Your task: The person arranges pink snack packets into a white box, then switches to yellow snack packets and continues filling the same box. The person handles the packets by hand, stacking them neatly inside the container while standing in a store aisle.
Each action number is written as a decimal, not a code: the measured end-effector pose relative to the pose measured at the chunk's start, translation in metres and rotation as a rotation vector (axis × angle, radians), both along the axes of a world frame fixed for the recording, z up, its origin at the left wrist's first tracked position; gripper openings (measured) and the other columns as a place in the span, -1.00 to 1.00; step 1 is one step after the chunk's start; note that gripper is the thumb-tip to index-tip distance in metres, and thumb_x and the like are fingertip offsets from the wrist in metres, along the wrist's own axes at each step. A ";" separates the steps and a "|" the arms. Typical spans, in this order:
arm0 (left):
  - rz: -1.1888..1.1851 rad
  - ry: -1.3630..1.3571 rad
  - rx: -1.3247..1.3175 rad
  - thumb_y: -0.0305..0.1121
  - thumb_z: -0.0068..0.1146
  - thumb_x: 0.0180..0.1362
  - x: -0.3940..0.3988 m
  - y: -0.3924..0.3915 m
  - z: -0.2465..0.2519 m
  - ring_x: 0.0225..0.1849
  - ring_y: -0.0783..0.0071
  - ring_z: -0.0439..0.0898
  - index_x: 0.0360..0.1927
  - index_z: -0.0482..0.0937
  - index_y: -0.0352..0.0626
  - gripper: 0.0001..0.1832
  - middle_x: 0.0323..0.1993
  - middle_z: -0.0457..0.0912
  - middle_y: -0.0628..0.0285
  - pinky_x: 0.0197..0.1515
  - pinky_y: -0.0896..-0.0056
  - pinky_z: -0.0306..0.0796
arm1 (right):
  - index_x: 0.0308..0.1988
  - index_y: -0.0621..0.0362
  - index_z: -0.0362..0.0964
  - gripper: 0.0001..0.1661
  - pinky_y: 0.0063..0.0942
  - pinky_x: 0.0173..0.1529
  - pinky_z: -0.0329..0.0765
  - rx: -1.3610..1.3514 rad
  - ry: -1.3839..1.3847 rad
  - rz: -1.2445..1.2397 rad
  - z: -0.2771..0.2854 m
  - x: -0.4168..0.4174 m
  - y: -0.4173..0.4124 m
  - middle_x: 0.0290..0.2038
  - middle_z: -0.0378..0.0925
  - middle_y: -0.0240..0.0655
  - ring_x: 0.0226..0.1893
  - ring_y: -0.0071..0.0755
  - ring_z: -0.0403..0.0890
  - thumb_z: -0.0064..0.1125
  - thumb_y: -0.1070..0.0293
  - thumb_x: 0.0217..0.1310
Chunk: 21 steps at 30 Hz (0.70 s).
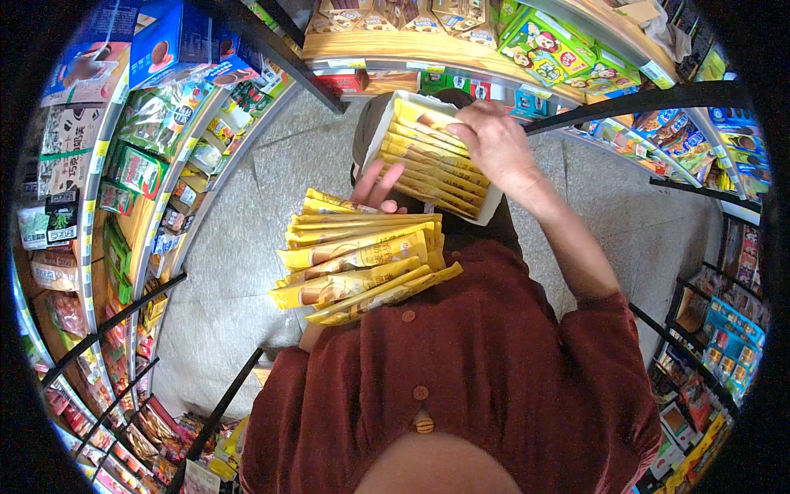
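Observation:
A loose, fanned pile of yellow stick sachets [364, 253] lies across my left hand [378, 185] and forearm, against the front of my shirt. Only the fingers of that hand show past the pile, pointing at the box; the palm is hidden. On my lap a white open box [486, 213] sits tilted, with a row of similar yellow sachets [432, 163] inside. My right hand [500, 145] is at the box's upper right corner, its thumb and fingers pinched at the end of the top sachet [426, 117]. The fingertips are partly hidden.
Curved shelves of packaged snacks [139, 173] run along the left. Ahead, a wooden shelf [395, 46] bears green boxes [546, 49]. Black metal bars [642, 102] cross at the right. Grey floor tiles [222, 222] lie around me; a blue display pack [731, 346] stands far right.

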<state>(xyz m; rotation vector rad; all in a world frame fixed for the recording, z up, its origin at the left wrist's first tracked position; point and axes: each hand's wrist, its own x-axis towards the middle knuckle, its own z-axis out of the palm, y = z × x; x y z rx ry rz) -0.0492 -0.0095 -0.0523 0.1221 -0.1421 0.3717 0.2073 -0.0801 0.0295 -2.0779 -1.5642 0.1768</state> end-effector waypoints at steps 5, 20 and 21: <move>-0.016 -0.062 0.024 -0.01 -0.28 0.41 -0.001 0.002 -0.003 0.29 0.34 0.40 0.51 -0.36 -0.02 -0.21 0.54 -0.47 0.09 0.48 0.16 0.02 | -0.39 0.07 0.62 -0.87 -0.17 -0.05 0.36 0.036 -0.196 -0.127 -0.007 -0.014 0.007 -0.12 0.46 -0.25 -0.04 -0.11 0.41 0.34 0.30 0.01; -0.029 -0.083 -0.004 0.01 -0.24 0.40 -0.002 0.001 -0.007 0.31 0.30 0.37 0.51 -0.35 0.01 -0.20 0.53 -0.49 0.12 0.50 0.14 -0.03 | -0.43 0.18 0.59 -0.80 0.00 0.16 0.17 0.031 -0.460 -0.114 -0.034 -0.010 0.013 0.01 0.46 -0.22 0.22 -0.07 0.27 0.35 0.30 -0.09; -0.027 -0.085 -0.003 0.01 -0.24 0.40 -0.002 0.001 -0.007 0.31 0.30 0.37 0.51 -0.35 0.01 -0.20 0.53 -0.49 0.11 0.50 0.14 -0.03 | -0.44 0.19 0.59 -0.80 0.00 0.17 0.17 0.030 -0.479 -0.117 -0.035 -0.010 0.014 0.01 0.46 -0.22 0.22 -0.07 0.27 0.35 0.31 -0.10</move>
